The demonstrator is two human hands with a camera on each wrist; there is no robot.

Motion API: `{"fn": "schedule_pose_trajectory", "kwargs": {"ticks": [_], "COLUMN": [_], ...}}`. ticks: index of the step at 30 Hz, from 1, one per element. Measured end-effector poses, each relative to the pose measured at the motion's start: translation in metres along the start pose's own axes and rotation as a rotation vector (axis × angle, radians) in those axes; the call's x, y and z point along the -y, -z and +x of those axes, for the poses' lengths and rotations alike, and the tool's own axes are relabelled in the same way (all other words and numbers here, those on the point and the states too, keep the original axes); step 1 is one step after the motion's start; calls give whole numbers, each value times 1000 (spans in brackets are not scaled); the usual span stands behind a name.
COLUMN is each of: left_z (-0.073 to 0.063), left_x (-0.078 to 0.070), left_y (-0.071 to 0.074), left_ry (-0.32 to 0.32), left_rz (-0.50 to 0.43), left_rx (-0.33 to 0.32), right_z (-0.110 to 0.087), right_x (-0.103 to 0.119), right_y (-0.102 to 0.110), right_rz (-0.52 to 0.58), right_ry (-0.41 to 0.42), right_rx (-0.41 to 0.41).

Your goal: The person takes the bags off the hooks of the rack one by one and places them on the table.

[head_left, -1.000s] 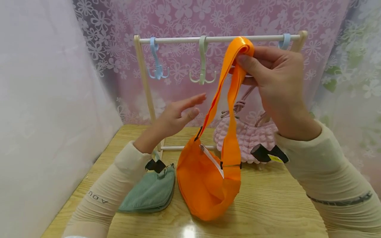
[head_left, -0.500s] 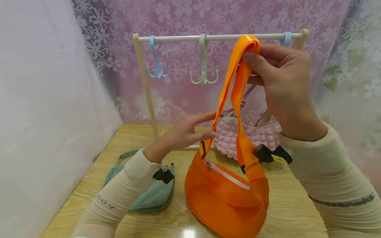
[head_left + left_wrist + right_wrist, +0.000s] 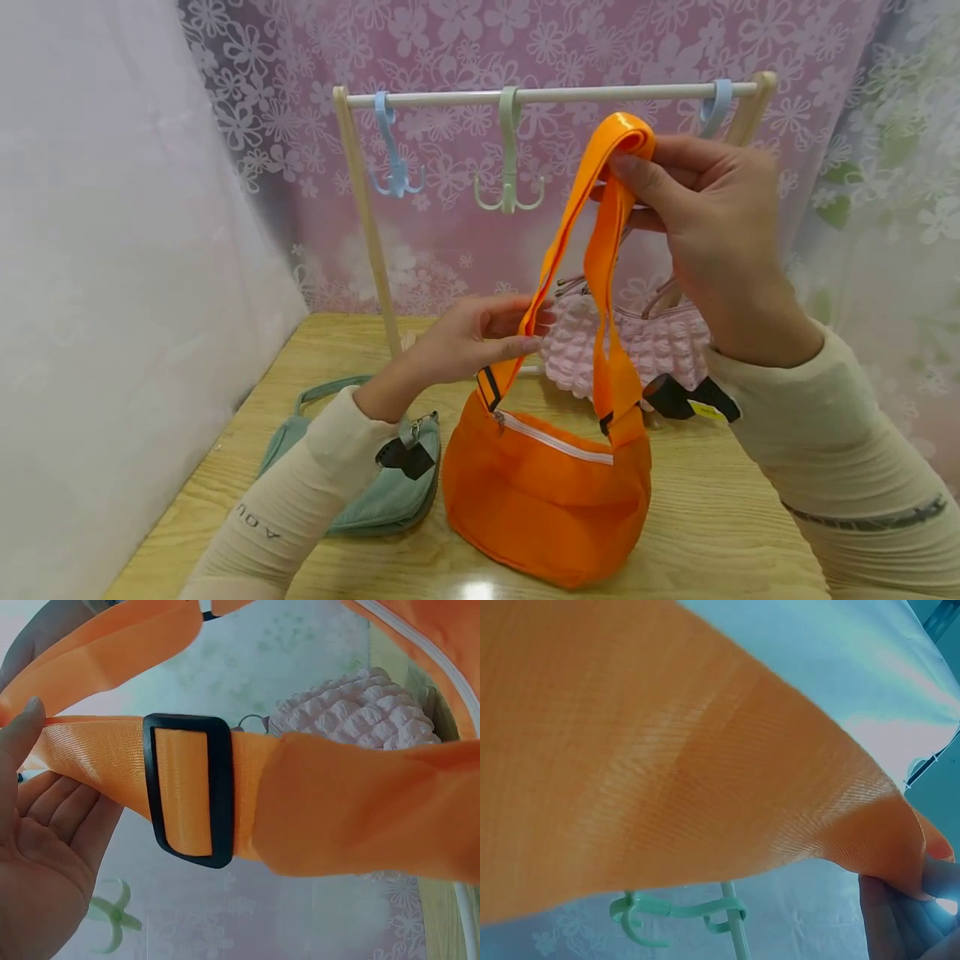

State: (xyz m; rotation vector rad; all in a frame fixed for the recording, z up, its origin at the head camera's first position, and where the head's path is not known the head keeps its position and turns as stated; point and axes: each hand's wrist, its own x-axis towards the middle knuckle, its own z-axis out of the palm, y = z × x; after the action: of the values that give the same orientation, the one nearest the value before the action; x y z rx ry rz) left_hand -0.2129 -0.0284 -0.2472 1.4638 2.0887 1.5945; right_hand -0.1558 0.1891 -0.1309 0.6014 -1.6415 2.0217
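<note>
An orange shoulder bag with a white zip faces me, hanging close over the table by its wide strap. High on the right, my right hand pinches the strap's looped top between thumb and fingers. My left hand holds the strap's left side low down, just above the bag; the left wrist view shows the thumb in front and fingers behind, next to a black slide buckle. In the right wrist view the strap fills much of the frame.
Behind stands a wooden rack with a white bar. On it hang a left blue hook, a green hook and a right blue hook. A pink puffy bag sits behind; a green bag lies left.
The orange bag has swung round to face me. My left hand has come from apart to hold the strap. My right hand first shifted right, then dipped slightly with the strap.
</note>
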Motion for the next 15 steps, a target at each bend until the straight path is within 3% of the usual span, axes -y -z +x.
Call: {"fn": "schedule_pose_trajectory", "kwargs": {"ticks": [8,15], "left_z": [-13,-25], "left_x": [1,-3], "left_y": [8,14], "left_ry": [25,38], "left_rz": [-56,-61], "left_rx": [0,-5], "right_z": [-3,-8], "right_x": [-7,-12], "right_y": [9,14], "right_rz": [-18,-126], "right_ry": [-22,-78], "right_rx": [25,40]}}
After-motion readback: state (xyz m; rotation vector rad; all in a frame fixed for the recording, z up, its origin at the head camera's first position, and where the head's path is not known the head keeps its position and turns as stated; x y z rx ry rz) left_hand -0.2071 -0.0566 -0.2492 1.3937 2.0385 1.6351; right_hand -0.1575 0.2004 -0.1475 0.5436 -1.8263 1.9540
